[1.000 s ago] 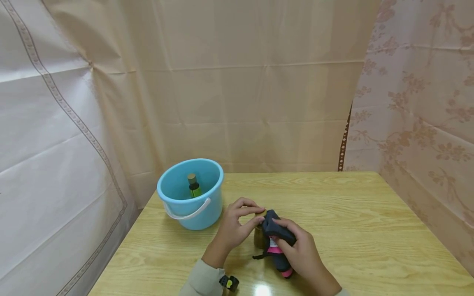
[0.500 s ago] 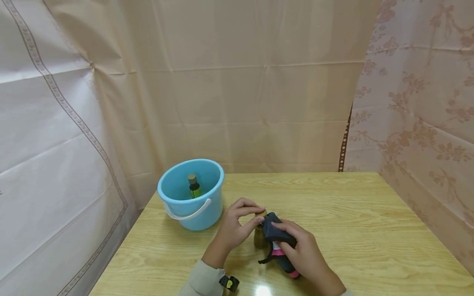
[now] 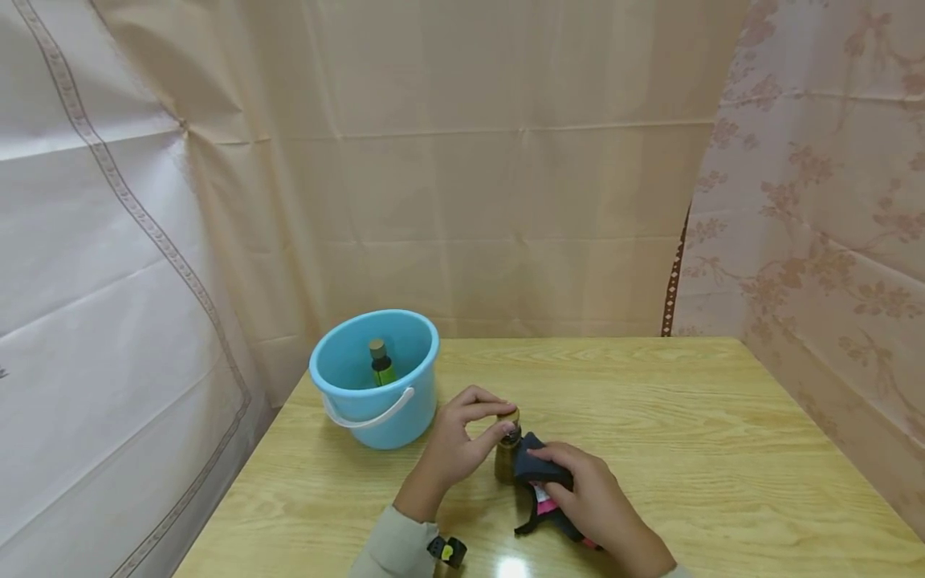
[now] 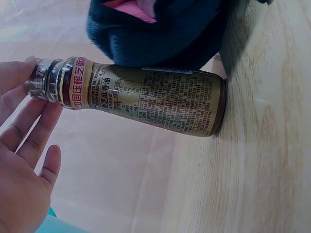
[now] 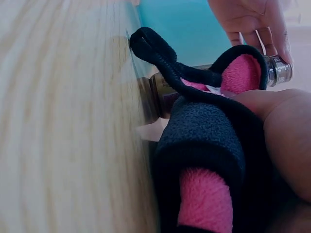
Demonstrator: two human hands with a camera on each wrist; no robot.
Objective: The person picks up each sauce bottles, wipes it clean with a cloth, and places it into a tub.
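Observation:
A sesame oil bottle (image 4: 155,97) with a printed gold-brown label stands upright on the wooden table. My left hand (image 3: 466,433) pinches its cap from above with thumb and fingers. In my right hand (image 3: 596,494) is a bunched fleece cloth (image 3: 545,461), dark blue with pink inside and black edging. The cloth touches the bottle's side in the left wrist view. A black-edged strip of the cloth (image 5: 155,48) sticks out toward the bottle's base in the right wrist view. Part of the bottle is hidden behind the cloth there.
A light blue bucket (image 3: 426,401) with a white handle stands left of my hands. Inside it leans another bottle (image 3: 383,369) with a green label. Cloth curtains (image 3: 491,201) hang behind and on both sides of the table (image 3: 650,401).
My right hand has shifted the cloth down along the bottle and toward me, baring more of its neck. My left hand stays at the cap.

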